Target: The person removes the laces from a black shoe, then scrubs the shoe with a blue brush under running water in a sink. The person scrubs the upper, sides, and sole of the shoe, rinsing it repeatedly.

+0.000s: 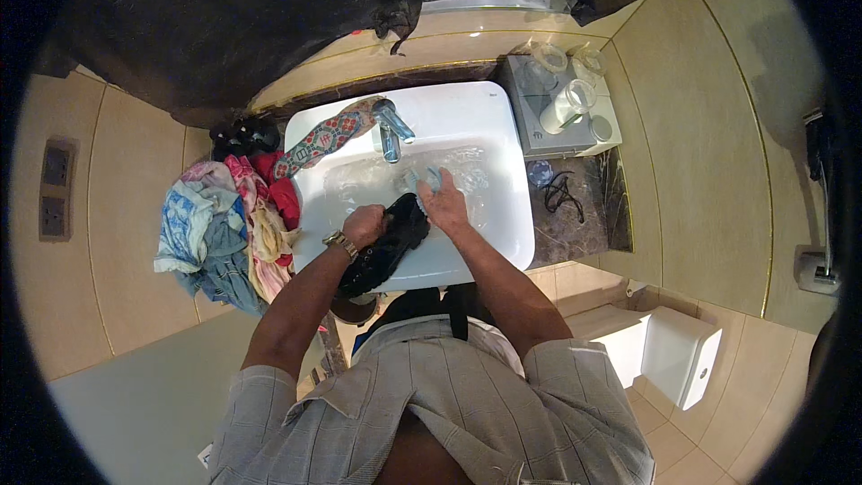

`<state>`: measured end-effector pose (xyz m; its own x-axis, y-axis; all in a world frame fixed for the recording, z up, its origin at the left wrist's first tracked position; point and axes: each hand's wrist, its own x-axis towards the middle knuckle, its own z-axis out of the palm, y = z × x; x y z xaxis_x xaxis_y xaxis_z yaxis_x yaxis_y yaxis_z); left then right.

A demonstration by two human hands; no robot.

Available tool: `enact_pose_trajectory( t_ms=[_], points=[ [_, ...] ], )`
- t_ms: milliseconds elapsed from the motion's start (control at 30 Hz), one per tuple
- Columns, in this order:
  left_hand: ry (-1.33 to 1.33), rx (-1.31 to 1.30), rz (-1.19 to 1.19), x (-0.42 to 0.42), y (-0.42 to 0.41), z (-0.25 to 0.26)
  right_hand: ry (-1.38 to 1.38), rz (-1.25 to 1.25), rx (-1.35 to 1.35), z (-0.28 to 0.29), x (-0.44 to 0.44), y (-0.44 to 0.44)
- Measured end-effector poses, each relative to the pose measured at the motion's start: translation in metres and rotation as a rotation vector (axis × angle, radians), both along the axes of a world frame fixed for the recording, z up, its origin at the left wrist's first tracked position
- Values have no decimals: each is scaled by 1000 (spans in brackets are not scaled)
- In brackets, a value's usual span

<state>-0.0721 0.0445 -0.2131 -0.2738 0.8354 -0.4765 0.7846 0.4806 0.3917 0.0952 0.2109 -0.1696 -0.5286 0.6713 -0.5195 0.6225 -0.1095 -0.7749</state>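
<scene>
A white ceramic washbasin (502, 215) holds water in front of me. My left hand (364, 225) grips a black shoe (397, 242), which lies slanted over the basin's near edge with one end low over the water. In my right hand (442, 201) is a light-blue scrubbing brush (433, 178), close against the shoe's far end. Which face of the brush touches the shoe is partly hidden by my fingers. The chrome faucet (390, 131) stands just beyond both hands, and a patterned cloth (326, 141) lies on the basin's rim left of it.
A heap of clothes (222, 236) bulges at the basin's left, beside black items (246, 138). At the right, a grey box (539, 128) carries a white-filled jar (562, 111) and glass containers. Black laces (564, 197) lie on the dark stone counter (579, 232). Black plastic sheeting (269, 13) hangs above.
</scene>
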Motion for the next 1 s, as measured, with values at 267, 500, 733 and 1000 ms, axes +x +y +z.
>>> enact_pose_trajectory(
  t_ms=[267,500,733,1000],
  points=[
    [-12,-75,183,-30,-25,-32,196,47,302,6,44,-105],
    [-245,60,-2,-24,-25,-23,50,10,220,-14,-7,-32],
    [-375,-88,291,-27,-48,-61,161,119,190,31,41,-83],
    [-72,198,-221,-18,-25,-39,-57,92,211,-17,-3,-26]
  ],
)
